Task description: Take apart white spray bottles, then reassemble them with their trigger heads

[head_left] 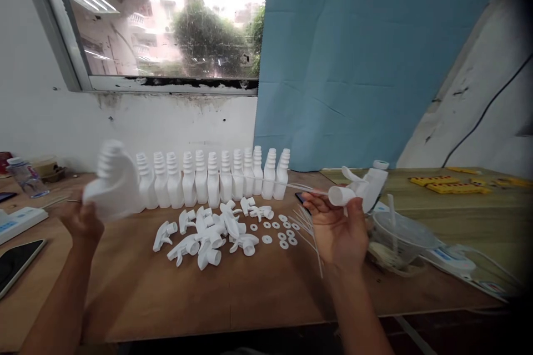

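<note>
My left hand (pixel 84 224) grips a white plastic bottle (pixel 111 185) with a ribbed neck, raised at the left and blurred. At the right, my right hand (pixel 339 233) holds a white trigger sprayer head (pixel 370 189) on its side, fingers beneath and thumb against it. From the sprayer's collar a thin white tube (pixel 306 187) points left toward the bottles. Several upright white bottles (pixel 214 183) form a row along the wall. In front lies a pile of loose trigger sprayer heads (pixel 210 235). Beside it are small white washers (pixel 287 231) and several loose thin tubes (pixel 308 227).
At the left are a clear water bottle (pixel 28 177), a white power strip (pixel 23 223) and a phone (pixel 19 266). To the right stand a clear plastic bowl (pixel 406 235), another power strip (pixel 447 260) and yellow pieces (pixel 453 185). A blue curtain (pixel 353 60) hangs behind.
</note>
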The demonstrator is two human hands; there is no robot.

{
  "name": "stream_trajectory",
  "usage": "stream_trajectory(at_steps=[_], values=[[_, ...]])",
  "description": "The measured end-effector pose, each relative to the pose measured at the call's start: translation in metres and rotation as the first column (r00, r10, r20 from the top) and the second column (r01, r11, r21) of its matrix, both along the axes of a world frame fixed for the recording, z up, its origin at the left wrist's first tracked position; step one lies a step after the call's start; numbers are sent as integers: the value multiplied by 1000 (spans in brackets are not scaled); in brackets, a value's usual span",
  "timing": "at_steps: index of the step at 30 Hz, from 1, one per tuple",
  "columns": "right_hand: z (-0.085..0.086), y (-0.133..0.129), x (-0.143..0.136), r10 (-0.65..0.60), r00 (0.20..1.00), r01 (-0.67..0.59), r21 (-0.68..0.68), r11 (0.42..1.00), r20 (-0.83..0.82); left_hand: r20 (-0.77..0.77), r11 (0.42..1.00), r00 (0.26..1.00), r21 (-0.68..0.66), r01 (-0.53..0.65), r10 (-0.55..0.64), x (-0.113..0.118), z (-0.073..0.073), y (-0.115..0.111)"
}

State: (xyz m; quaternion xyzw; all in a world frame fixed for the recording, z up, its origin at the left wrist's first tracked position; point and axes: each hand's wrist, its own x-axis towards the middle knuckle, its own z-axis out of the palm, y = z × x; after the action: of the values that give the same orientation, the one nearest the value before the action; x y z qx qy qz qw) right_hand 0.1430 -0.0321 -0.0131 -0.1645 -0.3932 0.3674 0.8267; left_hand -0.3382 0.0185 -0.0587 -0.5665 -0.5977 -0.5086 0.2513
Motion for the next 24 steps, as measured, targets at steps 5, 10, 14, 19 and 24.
stream_trajectory(at_steps=[5,10,14,19,24], values=[[-2,-1,1,51,999,-52,-23,998,-17,-298,980,935,-98,171,-193,51,-15,-11],[-4,-1,-2,50,999,-50,-29,998,17,-333,958,900,-151,246,-283,65,-17,-7],[-7,1,-4,105,991,-102,-45,994,77,-273,950,915,-185,253,-297,64,-16,-9],[-7,3,-6,97,987,-89,-61,994,131,-229,936,915,-206,287,-331,63,-17,-11],[-8,5,-8,126,979,-116,-67,991,163,-254,931,902,-199,305,-350,67,-13,-12]])
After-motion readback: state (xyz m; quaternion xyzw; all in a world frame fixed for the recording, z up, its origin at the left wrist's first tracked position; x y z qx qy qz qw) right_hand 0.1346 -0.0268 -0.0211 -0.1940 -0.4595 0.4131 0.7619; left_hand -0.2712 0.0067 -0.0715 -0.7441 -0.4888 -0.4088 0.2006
